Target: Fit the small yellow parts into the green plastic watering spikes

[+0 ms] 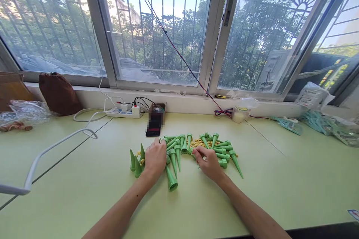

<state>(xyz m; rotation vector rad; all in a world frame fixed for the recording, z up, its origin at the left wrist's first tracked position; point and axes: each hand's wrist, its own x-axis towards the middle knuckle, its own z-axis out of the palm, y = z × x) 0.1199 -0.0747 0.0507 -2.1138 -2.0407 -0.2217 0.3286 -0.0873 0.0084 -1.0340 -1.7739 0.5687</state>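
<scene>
Green plastic spikes (173,160), hollow cones with ribbed caps, lie in a loose pile at the middle of the table. My left hand (155,158) reaches into the pile's left side, its fingers bent down and mostly hidden behind the back of the hand. Beside it, several green cones (137,168) stand point up. My right hand (208,161) is closed, thumb and fingertips pinching a green spike (190,151) that shows only in part. Small yellow pieces (198,143) lie heaped behind the right hand among more spikes. One larger cone (172,182) lies between my forearms, wide end toward me.
A black phone (153,129) leans on a small box behind the pile. A power strip (123,112) with cables lies along the sill. A white curved metal bar (56,145) juts in from the left. A jar (240,114) and plastic bags (322,123) stand at back right.
</scene>
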